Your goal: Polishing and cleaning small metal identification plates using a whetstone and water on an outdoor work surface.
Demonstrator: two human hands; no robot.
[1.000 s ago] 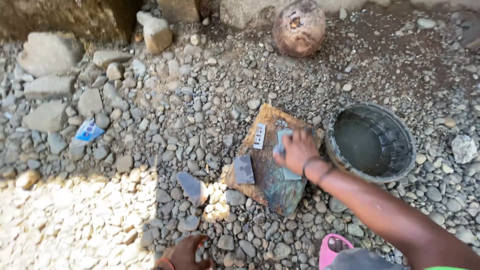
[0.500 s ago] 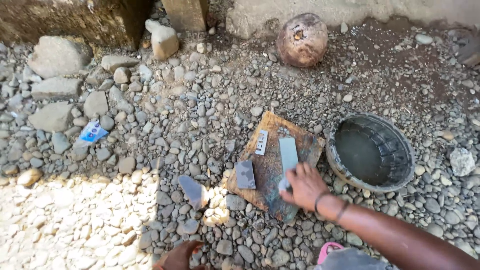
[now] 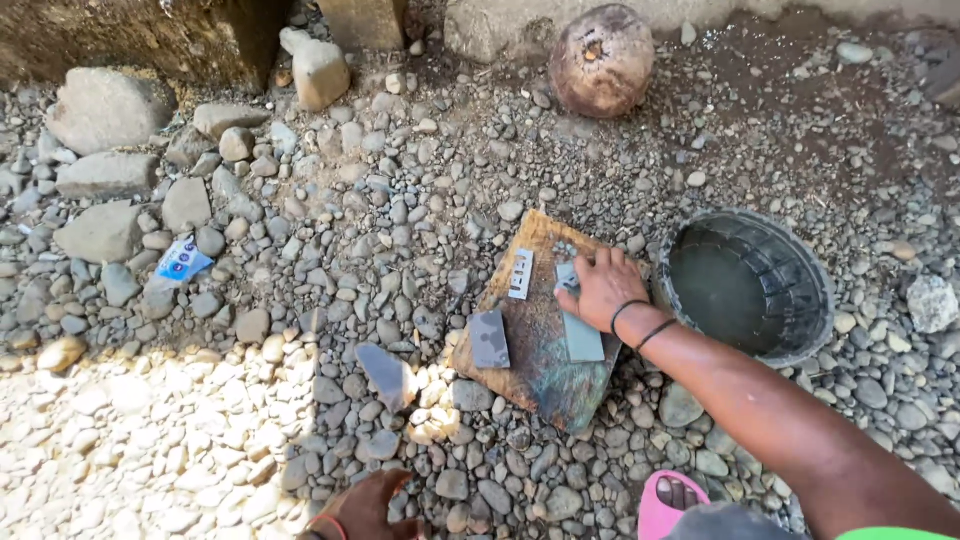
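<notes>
Gravel ground (image 3: 300, 420) carries a wooden board (image 3: 540, 340), a black basin (image 3: 750, 285), a brown coconut (image 3: 602, 60), larger rocks (image 3: 105, 105) and a blue wrapper (image 3: 183, 260).

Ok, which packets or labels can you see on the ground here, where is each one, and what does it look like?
Small packet: lies on the gravel at the left, among larger stones; flattened rectangle, blue and white.
Label strip: lies on the wooden board, just left of the right hand; narrow upright rectangle, white with dark marks.
No signs or screens in view.
</notes>
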